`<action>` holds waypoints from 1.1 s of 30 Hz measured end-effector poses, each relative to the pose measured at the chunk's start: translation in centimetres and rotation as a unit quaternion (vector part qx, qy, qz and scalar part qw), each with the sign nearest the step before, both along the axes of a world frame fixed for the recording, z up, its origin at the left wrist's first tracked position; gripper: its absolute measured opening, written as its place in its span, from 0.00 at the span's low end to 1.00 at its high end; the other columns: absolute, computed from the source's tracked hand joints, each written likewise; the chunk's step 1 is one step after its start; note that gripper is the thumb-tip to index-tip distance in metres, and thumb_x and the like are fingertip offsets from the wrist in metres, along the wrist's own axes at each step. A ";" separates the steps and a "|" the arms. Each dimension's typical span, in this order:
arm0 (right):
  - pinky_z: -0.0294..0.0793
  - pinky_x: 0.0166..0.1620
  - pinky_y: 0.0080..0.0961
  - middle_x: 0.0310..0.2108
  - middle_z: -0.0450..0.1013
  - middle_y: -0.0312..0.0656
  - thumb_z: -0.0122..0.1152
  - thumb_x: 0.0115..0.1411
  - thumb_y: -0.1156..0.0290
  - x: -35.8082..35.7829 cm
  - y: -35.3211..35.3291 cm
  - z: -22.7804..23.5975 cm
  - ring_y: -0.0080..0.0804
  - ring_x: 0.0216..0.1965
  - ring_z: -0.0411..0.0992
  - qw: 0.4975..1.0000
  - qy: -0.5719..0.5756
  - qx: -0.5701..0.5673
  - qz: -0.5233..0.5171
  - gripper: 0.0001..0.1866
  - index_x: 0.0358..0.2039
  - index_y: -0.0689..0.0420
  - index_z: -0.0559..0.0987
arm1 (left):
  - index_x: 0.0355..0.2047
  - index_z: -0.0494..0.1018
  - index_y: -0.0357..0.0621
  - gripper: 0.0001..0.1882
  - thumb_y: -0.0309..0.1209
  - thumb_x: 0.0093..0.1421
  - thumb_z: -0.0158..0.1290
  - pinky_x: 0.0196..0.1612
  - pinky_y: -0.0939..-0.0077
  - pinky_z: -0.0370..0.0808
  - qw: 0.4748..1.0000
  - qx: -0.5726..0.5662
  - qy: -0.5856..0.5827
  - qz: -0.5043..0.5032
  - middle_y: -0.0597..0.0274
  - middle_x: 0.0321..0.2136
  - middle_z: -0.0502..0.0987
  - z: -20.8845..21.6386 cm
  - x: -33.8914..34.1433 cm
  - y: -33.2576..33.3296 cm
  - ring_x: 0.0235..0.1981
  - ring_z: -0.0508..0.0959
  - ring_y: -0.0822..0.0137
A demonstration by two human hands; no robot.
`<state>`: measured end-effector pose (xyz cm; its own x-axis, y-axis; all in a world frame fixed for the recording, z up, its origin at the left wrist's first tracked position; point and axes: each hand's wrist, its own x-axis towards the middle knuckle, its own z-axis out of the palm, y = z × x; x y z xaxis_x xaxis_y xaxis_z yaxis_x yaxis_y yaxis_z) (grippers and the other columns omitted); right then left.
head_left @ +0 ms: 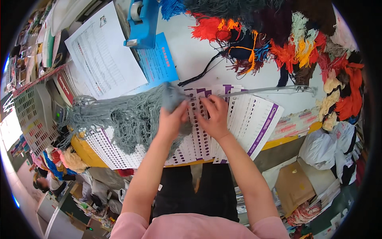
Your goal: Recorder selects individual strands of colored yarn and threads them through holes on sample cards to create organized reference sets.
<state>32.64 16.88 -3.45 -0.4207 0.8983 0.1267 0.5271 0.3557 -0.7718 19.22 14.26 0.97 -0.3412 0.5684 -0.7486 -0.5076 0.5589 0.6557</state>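
My left hand (172, 117) is closed round a bunch of grey embroidery thread (169, 97), which is blurred by motion at its top. A large loose heap of the same grey thread (135, 121) spreads leftward from it over the cards. Just to the right, my right hand (215, 118) has its fingers curled in over a narrow white card with a row of punched holes (203, 139); what lies between the fingertips is hidden. From behind that hand, a thin grey strand (270, 91) stretches right across the table. White hole-punched cards with purple bands (254, 119) fan out beneath.
At the back left are a blue tape dispenser (144, 20), a printed sheet (104, 55) and a blue sheet (160, 59). Coloured thread bundles (284, 53) crowd the back right. Beside the table stand a cardboard box (294, 187) and white plastic bags (318, 149).
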 end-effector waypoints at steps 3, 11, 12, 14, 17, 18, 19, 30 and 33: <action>0.59 0.37 0.28 0.33 0.65 0.41 0.54 0.39 0.78 0.4 0.3 -0.1 0.37 0.32 0.63 1.000 0.021 0.001 -0.003 0.14 0.31 0.58 0.71 | 0.30 0.65 0.39 0.08 0.29 0.52 0.47 0.14 0.90 0.53 0.928 0.116 -0.351 0.031 0.69 0.14 0.65 1.4 -2.5 -1.8 0.09 0.58 0.81; 0.57 0.41 0.29 0.34 0.65 0.39 0.56 0.39 0.75 -0.2 0.5 0.5 0.36 0.38 0.61 0.998 0.008 -0.057 -0.006 0.21 0.38 0.56 0.68 | 0.28 0.70 0.35 0.14 0.35 0.48 0.51 0.20 0.85 0.65 0.936 -0.125 0.109 -0.311 0.65 0.18 0.70 2.4 -1.7 1.1 0.15 0.69 0.75; 0.57 0.41 0.29 0.34 0.65 0.39 0.56 0.39 0.75 0.0 0.5 0.4 0.36 0.38 0.61 0.998 0.002 -0.058 -0.014 0.21 0.38 0.56 0.68 | 0.29 0.69 0.35 0.14 0.35 0.48 0.51 0.21 0.83 0.66 0.966 -0.126 0.051 -0.220 0.65 0.20 0.71 3.8 -3.9 0.4 0.17 0.71 0.74; 0.54 0.41 0.30 0.34 0.64 0.38 0.59 0.36 0.70 -0.3 0.7 0.5 0.35 0.38 0.60 0.994 -0.083 -0.071 -0.009 0.25 0.39 0.54 0.67 | 0.36 0.65 0.40 0.14 0.32 0.50 0.47 0.20 0.83 0.67 0.982 -0.141 0.106 -0.067 0.66 0.19 0.70 7.1 -9.4 -1.8 0.18 0.69 0.75; 0.54 0.42 0.31 0.33 0.64 0.37 0.60 0.35 0.69 -2.0 0.7 1.2 0.35 0.38 0.59 0.996 -0.076 -0.056 -0.002 0.26 0.39 0.54 0.66 | 0.39 0.64 0.39 0.13 0.30 0.54 0.43 0.17 0.87 0.66 0.971 0.057 -0.059 0.223 0.68 0.17 0.68 8.5 -24.8 -10.9 0.12 0.62 0.84; 0.54 0.42 0.32 0.33 0.63 0.38 0.60 0.36 0.68 -1.6 0.8 0.8 0.36 0.39 0.59 0.995 -0.091 -0.045 -0.002 0.26 0.39 0.54 0.66 | 0.40 0.64 0.37 0.13 0.30 0.55 0.42 0.16 0.91 0.65 0.950 0.020 0.010 0.313 0.69 0.17 0.69 9.5 -24.2 -10.0 0.11 0.61 0.85; 0.54 0.42 0.33 0.34 0.63 0.38 0.60 0.36 0.68 -1.2 0.8 0.5 0.36 0.39 0.59 0.993 -0.101 -0.059 -0.004 0.26 0.39 0.54 0.66 | 0.40 0.63 0.35 0.15 0.30 0.54 0.42 0.15 0.93 0.63 0.956 -0.001 0.046 0.291 0.68 0.17 0.69 10.3 -22.7 -9.8 0.11 0.61 0.86; 0.62 0.21 0.12 0.24 0.66 0.34 0.54 0.47 0.76 -1.0 -2.1 7.8 0.16 0.19 0.63 0.846 0.256 -0.467 -0.035 0.03 0.24 0.61 0.72 | 0.46 0.57 0.32 0.21 0.36 0.57 0.38 0.39 0.68 0.68 0.962 0.041 -0.265 0.057 0.52 0.43 0.64 8.4 -1.2 -4.3 0.43 0.67 0.63; 0.60 0.19 0.12 0.17 0.67 0.35 0.52 0.47 0.77 -1.1 -1.8 10.8 0.17 0.16 0.62 0.720 0.297 -0.627 -0.034 0.04 0.25 0.63 0.73 | 0.46 0.58 0.32 0.22 0.39 0.58 0.34 0.36 0.73 0.68 0.932 0.069 -0.356 -0.023 0.56 0.37 0.67 7.7 -0.7 -4.2 0.35 0.70 0.66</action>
